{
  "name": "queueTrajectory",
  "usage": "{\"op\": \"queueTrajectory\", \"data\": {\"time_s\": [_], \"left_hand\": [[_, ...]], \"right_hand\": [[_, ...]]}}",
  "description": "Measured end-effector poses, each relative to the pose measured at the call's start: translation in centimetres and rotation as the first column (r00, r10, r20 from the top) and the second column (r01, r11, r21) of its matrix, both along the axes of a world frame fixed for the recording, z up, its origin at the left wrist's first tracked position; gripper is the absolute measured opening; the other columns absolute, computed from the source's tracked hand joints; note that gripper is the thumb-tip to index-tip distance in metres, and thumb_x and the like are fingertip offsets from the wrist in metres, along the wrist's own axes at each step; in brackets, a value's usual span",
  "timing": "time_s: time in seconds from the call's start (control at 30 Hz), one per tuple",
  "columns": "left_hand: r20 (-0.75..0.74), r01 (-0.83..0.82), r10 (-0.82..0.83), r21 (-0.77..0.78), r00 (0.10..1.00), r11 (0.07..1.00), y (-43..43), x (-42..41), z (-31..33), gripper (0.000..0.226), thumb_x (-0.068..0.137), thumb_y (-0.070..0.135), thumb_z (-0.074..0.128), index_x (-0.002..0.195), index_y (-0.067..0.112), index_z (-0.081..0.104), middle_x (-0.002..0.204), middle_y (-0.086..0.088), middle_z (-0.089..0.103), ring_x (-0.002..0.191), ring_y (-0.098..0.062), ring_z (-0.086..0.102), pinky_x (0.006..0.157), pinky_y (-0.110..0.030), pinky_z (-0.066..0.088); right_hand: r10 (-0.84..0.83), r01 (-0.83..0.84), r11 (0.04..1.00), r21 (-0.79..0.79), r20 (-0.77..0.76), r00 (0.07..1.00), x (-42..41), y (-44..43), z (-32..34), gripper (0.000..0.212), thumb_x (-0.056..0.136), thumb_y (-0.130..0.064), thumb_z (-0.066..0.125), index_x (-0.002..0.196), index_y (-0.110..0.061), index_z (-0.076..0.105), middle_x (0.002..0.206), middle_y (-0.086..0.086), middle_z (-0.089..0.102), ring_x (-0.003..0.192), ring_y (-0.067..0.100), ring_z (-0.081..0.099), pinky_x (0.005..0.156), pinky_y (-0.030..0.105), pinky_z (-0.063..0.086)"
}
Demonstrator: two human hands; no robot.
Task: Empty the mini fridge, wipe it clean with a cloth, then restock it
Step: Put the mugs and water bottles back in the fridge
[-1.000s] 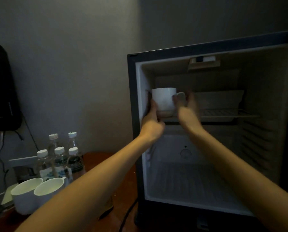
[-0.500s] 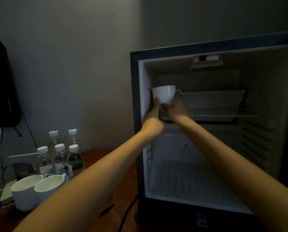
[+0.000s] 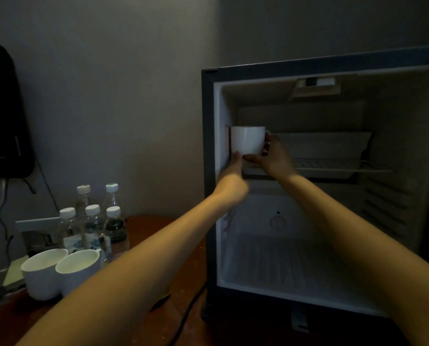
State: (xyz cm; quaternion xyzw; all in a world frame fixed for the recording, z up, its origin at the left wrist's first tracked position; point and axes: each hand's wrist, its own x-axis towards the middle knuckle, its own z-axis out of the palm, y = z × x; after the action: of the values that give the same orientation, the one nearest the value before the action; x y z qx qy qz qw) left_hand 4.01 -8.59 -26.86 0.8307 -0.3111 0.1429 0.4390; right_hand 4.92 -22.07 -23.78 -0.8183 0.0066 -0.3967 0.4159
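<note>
The mini fridge (image 3: 209,171) stands open on the right, its lower compartment bare. A white mug (image 3: 247,139) sits at the left end of the upper wire shelf (image 3: 333,166), close to the fridge's left wall. My right hand (image 3: 274,157) grips the mug at its right side and handle, thumb under the base. My left hand (image 3: 233,181) reaches up from below, its thumb touching the mug's lower left edge. Whether the mug rests on the shelf or hangs just above it is unclear.
On the wooden table (image 3: 183,283) to the left stand several water bottles (image 3: 93,221) and two white mugs (image 3: 61,270). A dark cable (image 3: 188,310) runs along the table by the fridge's base. A black object (image 3: 1,108) hangs on the left wall.
The mug has shifted slightly left, closer to the fridge's left wall. My right hand moved from behind the mug to its right side and base; the left hand stayed under its lower left edge.
</note>
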Motion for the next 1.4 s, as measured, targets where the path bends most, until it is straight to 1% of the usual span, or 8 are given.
{"op": "queueTrajectory", "data": {"time_s": [0.1, 0.23, 0.43, 0.63, 0.87, 1.03, 1.17, 1.4], "left_hand": [[-0.025, 0.093, -0.093, -0.001, 0.995, 0.996, 1.7, -0.9, -1.5, 0.077, 0.091, -0.008, 0.044, 0.155, 0.021, 0.012, 0.159, -0.007, 0.020, 0.140, -0.024, 0.034, 0.094, -0.013, 0.037], [0.041, 0.147, -0.143, -0.122, 0.989, 0.982, 5.7, -3.1, -4.2, 0.066, 0.087, -0.012, 0.044, 0.147, 0.013, 0.036, 0.143, 0.001, 0.047, 0.133, -0.012, 0.044, 0.105, -0.018, 0.039], [0.004, -0.073, 0.077, -0.271, 0.997, 0.960, 16.1, -4.9, -11.1, 0.046, 0.092, -0.003, 0.054, 0.132, 0.021, 0.056, 0.118, 0.008, 0.065, 0.107, -0.001, 0.061, 0.092, -0.014, 0.048], [-0.282, -0.420, 0.329, -0.381, 0.901, 0.824, 25.5, -5.0, -19.2, 0.045, 0.088, -0.004, 0.062, 0.127, 0.018, 0.056, 0.112, 0.001, 0.064, 0.109, -0.016, 0.060, 0.073, -0.010, 0.049], [-0.460, -0.636, 0.451, -0.430, 0.765, 0.640, 30.5, -3.6, -23.8, 0.074, 0.080, 0.000, 0.074, 0.143, 0.011, 0.038, 0.141, -0.011, 0.044, 0.121, -0.023, 0.049, 0.091, -0.034, 0.046], [-0.513, -0.680, 0.463, -0.407, 0.722, 0.610, 31.2, -0.2, -24.6, 0.093, 0.072, 0.012, 0.084, 0.148, 0.019, 0.030, 0.149, -0.010, 0.036, 0.133, -0.028, 0.041, 0.103, -0.051, 0.044], [-0.449, -0.717, 0.564, -0.343, 0.693, 0.607, 30.1, 2.2, -24.2, 0.097, 0.069, 0.024, 0.086, 0.148, 0.018, 0.031, 0.149, -0.007, 0.036, 0.137, -0.026, 0.036, 0.110, -0.043, 0.037], [-0.406, -0.873, 0.773, -0.240, 0.488, 0.425, 27.0, 4.3, -23.1, 0.097, 0.063, 0.043, 0.087, 0.138, 0.015, 0.031, 0.140, -0.016, 0.037, 0.120, -0.036, 0.048, 0.091, -0.045, 0.045]], "right_hand": [[-0.049, 0.048, 0.998, -0.034, -0.013, 0.999, -0.1, 0.5, -0.3, 0.074, 0.076, -0.022, 0.080, 0.136, -0.005, 0.041, 0.130, 0.016, 0.058, 0.117, 0.033, 0.056, 0.096, 0.049, 0.046], [-0.161, 0.163, 0.987, -0.004, 0.153, 0.975, -1.0, 2.9, -1.9, 0.070, 0.084, -0.021, 0.072, 0.143, -0.005, 0.038, 0.142, 0.016, 0.045, 0.131, 0.030, 0.044, 0.106, 0.038, 0.038], [0.051, -0.107, 0.991, 0.085, 0.495, 0.867, -5.5, 10.9, -10.1, 0.038, 0.092, -0.013, 0.059, 0.128, -0.016, 0.050, 0.129, 0.004, 0.054, 0.122, 0.014, 0.050, 0.103, 0.022, 0.040], [0.309, -0.338, 0.931, 0.137, 0.197, 0.931, -4.5, 20.2, -18.3, 0.031, 0.092, -0.009, 0.061, 0.120, -0.022, 0.056, 0.118, -0.004, 0.058, 0.110, 0.006, 0.055, 0.096, 0.027, 0.046], [0.531, -0.492, 0.827, 0.274, -0.088, 0.843, -1.6, 28.5, -23.4, 0.030, 0.093, -0.011, 0.060, 0.120, -0.023, 0.055, 0.116, -0.008, 0.060, 0.104, 0.003, 0.056, 0.091, 0.028, 0.050], [0.596, -0.489, 0.784, 0.382, -0.244, 0.765, 0.8, 29.8, -25.8, 0.031, 0.095, -0.013, 0.059, 0.120, -0.030, 0.053, 0.111, -0.010, 0.059, 0.100, 0.008, 0.059, 0.085, 0.039, 0.056], [0.567, -0.448, 0.806, 0.386, -0.290, 0.771, 1.8, 29.4, -26.9, 0.031, 0.095, -0.016, 0.060, 0.123, -0.027, 0.054, 0.111, -0.009, 0.059, 0.106, 0.010, 0.058, 0.087, 0.037, 0.054], [0.586, -0.494, 0.804, 0.330, -0.299, 0.753, 1.8, 29.3, -27.7, 0.029, 0.096, -0.014, 0.057, 0.120, -0.030, 0.052, 0.102, -0.023, 0.054, 0.095, -0.003, 0.054, 0.080, 0.024, 0.050]]}}
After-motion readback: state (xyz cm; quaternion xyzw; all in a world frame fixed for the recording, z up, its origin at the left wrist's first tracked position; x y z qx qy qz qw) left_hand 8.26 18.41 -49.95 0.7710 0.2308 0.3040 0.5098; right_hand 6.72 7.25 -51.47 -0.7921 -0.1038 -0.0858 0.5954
